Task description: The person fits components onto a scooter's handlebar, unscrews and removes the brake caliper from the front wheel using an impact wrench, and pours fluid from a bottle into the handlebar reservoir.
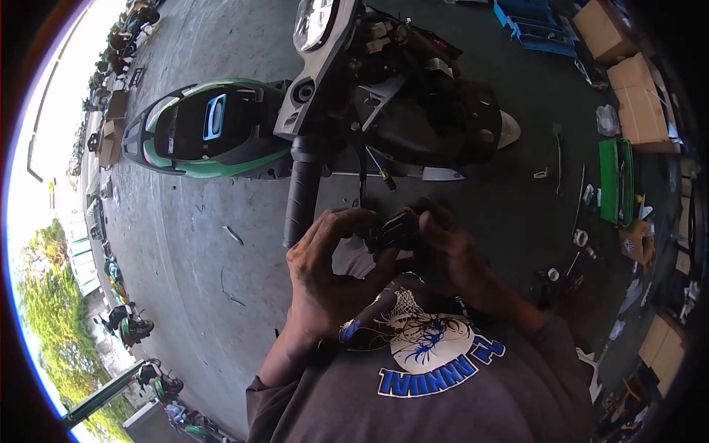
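In front of my chest, both hands are closed around a small dark part [396, 229], black with ridges or slots; I cannot make out its exact kind. My left hand [321, 258] grips its left side with curled fingers. From the right, my right hand [452, 247] pinches it with the thumb on top. Just beyond my left hand is the black handlebar grip [302, 193] of a partly stripped scooter [436, 111]. A screwdriver with a yellow and black handle [386, 179] hangs or rests by the scooter, above the held part.
A green and black body panel [221, 171] lies left on the grey floor [199, 244]. To the right are a green toolbox [617, 181], a long wrench [559, 159], cardboard boxes [639, 103] and scattered small parts. A blue toolbox [535, 29] stands at the far right. Parked scooters line the left.
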Demonstrator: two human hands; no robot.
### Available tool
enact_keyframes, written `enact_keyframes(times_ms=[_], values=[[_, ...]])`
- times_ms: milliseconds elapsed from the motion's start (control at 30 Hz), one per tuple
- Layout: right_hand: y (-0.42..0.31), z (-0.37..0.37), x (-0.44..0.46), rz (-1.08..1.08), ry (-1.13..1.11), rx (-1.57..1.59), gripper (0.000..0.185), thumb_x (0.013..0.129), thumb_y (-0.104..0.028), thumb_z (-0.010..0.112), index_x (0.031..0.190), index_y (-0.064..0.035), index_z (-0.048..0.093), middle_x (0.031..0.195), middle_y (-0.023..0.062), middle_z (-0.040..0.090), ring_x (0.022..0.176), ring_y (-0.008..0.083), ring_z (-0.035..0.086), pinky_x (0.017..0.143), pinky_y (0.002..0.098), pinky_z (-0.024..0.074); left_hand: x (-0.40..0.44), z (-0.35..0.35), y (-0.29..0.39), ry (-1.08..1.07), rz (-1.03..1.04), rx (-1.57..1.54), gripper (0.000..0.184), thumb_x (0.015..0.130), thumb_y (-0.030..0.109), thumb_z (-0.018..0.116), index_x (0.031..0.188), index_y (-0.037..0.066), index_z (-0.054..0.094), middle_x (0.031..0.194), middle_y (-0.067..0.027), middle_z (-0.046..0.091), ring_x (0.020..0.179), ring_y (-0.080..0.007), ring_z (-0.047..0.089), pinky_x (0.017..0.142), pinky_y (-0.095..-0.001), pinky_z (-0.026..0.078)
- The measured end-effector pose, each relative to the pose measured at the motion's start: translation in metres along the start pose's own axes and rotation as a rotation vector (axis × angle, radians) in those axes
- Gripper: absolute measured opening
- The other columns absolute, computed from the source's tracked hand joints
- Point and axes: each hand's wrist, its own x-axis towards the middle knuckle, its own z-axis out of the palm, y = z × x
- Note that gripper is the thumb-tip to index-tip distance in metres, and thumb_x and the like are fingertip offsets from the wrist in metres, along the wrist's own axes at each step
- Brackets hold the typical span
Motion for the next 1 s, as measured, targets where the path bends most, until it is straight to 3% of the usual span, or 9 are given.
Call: enact_keyframes(times_ms=[167, 267, 400, 533, 600, 733, 833, 867, 1000], values=[[0.004, -0.004, 0.003, -0.037, -0.002, -0.205, 0.037, 0.098, -0.032, 0.057, 0.121, -0.0025, 0.054, 0.110, 0.0156, 0.066, 0.099, 0.0257, 0.067, 0.078, 0.0444, 0.0598, -0.028, -0.014, -0.010, 0.165, -0.069, -0.043, 0.047, 0.063, 0.006, 0.082, 0.104, 0.000, 0.060, 0.092, -0.0086, 0.068, 0.081, -0.0170, 0.068, 0.074, -0.0297, 0.055], [-0.007, -0.018, 0.012, 0.052, -0.166, -0.133, 0.037, 0.099, -0.033, 0.055, 0.120, -0.0023, 0.055, 0.108, 0.0195, 0.068, 0.096, 0.0274, 0.069, 0.075, 0.0430, 0.0596, -0.041, -0.043, -0.022, 0.280, -0.130, -0.040, 0.050, 0.061, 0.004, 0.081, 0.104, -0.001, 0.055, 0.092, -0.0087, 0.068, 0.082, -0.0151, 0.066, 0.077, -0.0281, 0.054], [-0.012, -0.054, 0.015, -0.005, 0.114, -0.229, 0.040, 0.098, -0.038, 0.055, 0.118, -0.0035, 0.055, 0.104, 0.0220, 0.068, 0.093, 0.0285, 0.069, 0.073, 0.0406, 0.0591, -0.055, -0.087, -0.070, 0.506, -0.197, -0.087, 0.049, 0.061, -0.002, 0.078, 0.102, 0.002, 0.051, 0.094, -0.0113, 0.067, 0.086, -0.0158, 0.063, 0.082, -0.0291, 0.051], [0.007, -0.102, 0.008, -0.016, 0.506, -0.487, 0.036, 0.096, -0.035, 0.059, 0.114, -0.0041, 0.058, 0.098, 0.0183, 0.069, 0.089, 0.0255, 0.068, 0.071, 0.0387, 0.0580, -0.043, -0.092, -0.162, 0.531, -0.258, 0.289, 0.045, 0.064, 0.004, 0.079, 0.101, 0.003, 0.054, 0.094, -0.0075, 0.067, 0.080, -0.0166, 0.062, 0.079, -0.0303, 0.049], [0.030, -0.130, -0.001, 0.028, 0.718, -0.619, 0.033, 0.095, -0.031, 0.059, 0.114, -0.0050, 0.059, 0.101, 0.0140, 0.068, 0.085, 0.0220, 0.067, 0.069, 0.0378, 0.0570, -0.031, -0.069, -0.230, 0.474, -0.340, 0.300, 0.035, 0.065, 0.009, 0.079, 0.095, 0.005, 0.062, 0.089, -0.0058, 0.061, 0.082, -0.0216, 0.058, 0.080, -0.0352, 0.048], [0.094, -0.190, -0.042, 0.130, 1.048, -0.896, 0.036, 0.093, -0.030, 0.064, 0.120, -0.0061, 0.061, 0.106, 0.0125, 0.070, 0.098, 0.0209, 0.066, 0.081, 0.0340, 0.0527, -0.002, 0.020, -0.396, 0.276, -0.325, 0.384, 0.033, 0.068, 0.023, 0.077, 0.094, 0.008, 0.062, 0.090, -0.0065, 0.063, 0.094, -0.0286, 0.055, 0.088, -0.0424, 0.039], [0.139, -0.198, -0.066, 0.352, 1.020, -1.125, 0.033, 0.090, -0.025, 0.068, 0.116, -0.0053, 0.067, 0.109, 0.0119, 0.070, 0.105, 0.0195, 0.063, 0.088, 0.0315, 0.0488, 0.020, 0.103, -0.508, 0.114, -0.340, 0.468, 0.041, 0.074, 0.032, 0.073, 0.104, 0.008, 0.059, 0.100, -0.0082, 0.066, 0.106, -0.0318, 0.055, 0.096, -0.0507, 0.038], [0.149, -0.181, -0.060, 0.421, 0.986, -1.374, 0.030, 0.089, -0.024, 0.069, 0.113, -0.0049, 0.069, 0.110, 0.0123, 0.070, 0.106, 0.0206, 0.063, 0.091, 0.0314, 0.0473, 0.025, 0.129, -0.536, 0.046, -0.342, 0.528, 0.046, 0.075, 0.035, 0.071, 0.109, 0.007, 0.057, 0.105, -0.0089, 0.066, 0.111, -0.0327, 0.054, 0.099, -0.0547, 0.037], [0.187, -0.166, -0.068, 0.406, 1.050, -1.432, 0.032, 0.088, -0.021, 0.070, 0.116, -0.0057, 0.068, 0.114, 0.0136, 0.069, 0.104, 0.0241, 0.065, 0.091, 0.0335, 0.0498, 0.038, 0.208, -0.616, 0.014, -0.331, 0.506, 0.054, 0.077, 0.037, 0.069, 0.118, 0.007, 0.053, 0.111, -0.0094, 0.066, 0.116, -0.0316, 0.052, 0.102, -0.0618, 0.035]])
